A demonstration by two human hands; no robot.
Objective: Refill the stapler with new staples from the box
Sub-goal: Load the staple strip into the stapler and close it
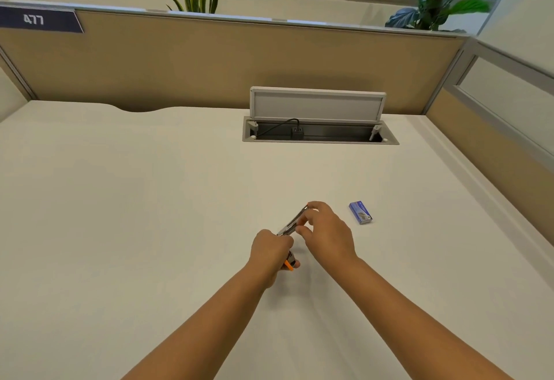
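Sign: a dark blue sign [37,19] at the far left of the partition [209,58] reads "477" in white.
Desk: a white desk [120,199] with an open cable hatch [317,130] at the back, a black plug inside it.
Left hand: the left hand [271,252] is curled round the near end of the stapler [292,225], fingers pressed together in a grip; an orange and black part shows just below the fist.
Stapler: held above the desk between both hands, its silver metal arm slanting up and away to the right.
Right hand: the right hand [325,231] pinches the far end of the metal arm, thumb below and fingertips on top, fingers bent.
Box: a small blue box [360,212] lies flat on the desk just right of the right hand, apart from it; its print is too small to read.
Plants: two green plants stand behind the partition by the window.
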